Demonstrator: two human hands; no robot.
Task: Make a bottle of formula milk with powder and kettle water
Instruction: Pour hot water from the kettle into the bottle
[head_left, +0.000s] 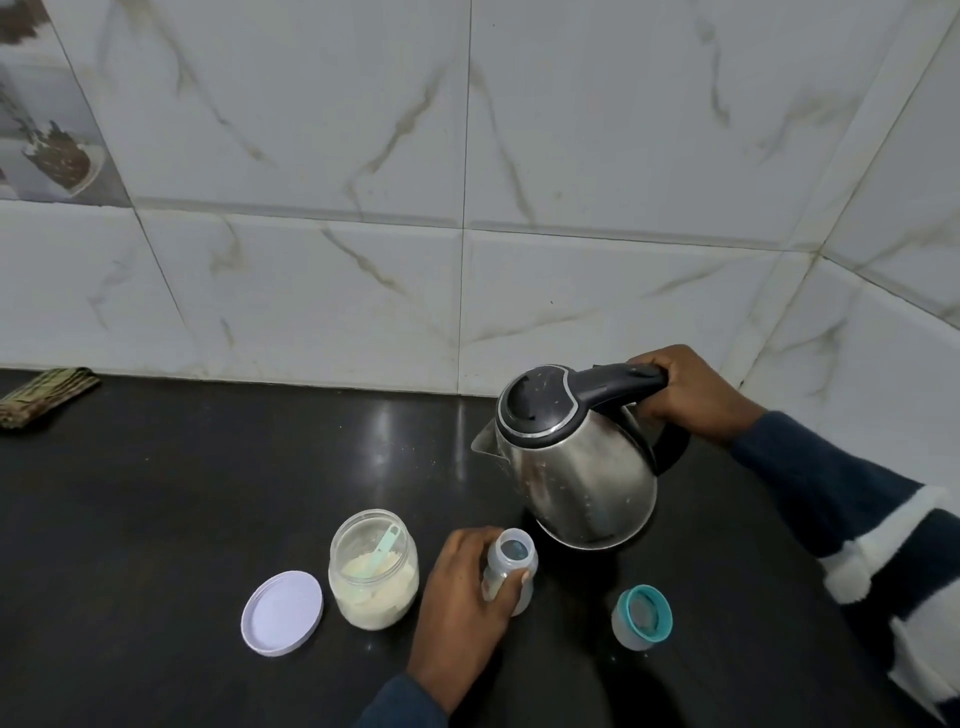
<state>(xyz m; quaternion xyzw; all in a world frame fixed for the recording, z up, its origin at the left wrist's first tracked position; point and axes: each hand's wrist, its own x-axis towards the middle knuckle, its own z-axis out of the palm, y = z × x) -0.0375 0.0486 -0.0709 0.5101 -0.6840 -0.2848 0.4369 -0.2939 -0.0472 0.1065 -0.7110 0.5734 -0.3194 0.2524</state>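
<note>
open baby bottle (511, 566) upright on the dark countertop (208, 493), clear and uncapped, mouth facing up. wrapped from its left side by the left hand (467, 592) – thumb across the front of the body, fingers behind, closed around the lower half so the neck and rim stand free above the grip. small amount of pale content visible low inside, near the thumb; cannot tell how much.

just behind and to the right, steel kettle (576, 467) with black lid shut, spout pointing left, base close beside the bottle's mouth; cannot tell whether resting on the counter or raised just off it. black handle clasped by the right hand (685, 395), fingers curled fully round the top of the handle – body of the kettle hanging below and left of that grip. dark blue sleeve (810, 467) with white stripes running off to the right edge.

left of the bottle, touching nothing, glass powder jar (374, 571) open, partly filled with cream powder, pale green scoop (384, 545) leaning inside. white jar lid (282, 612) flat on the counter just left of the jar. to the bottle's right, teal bottle cap (641, 616) lying apart on the counter. far left against the tiled wall (467, 182), folded green cloth (47, 395).
</note>
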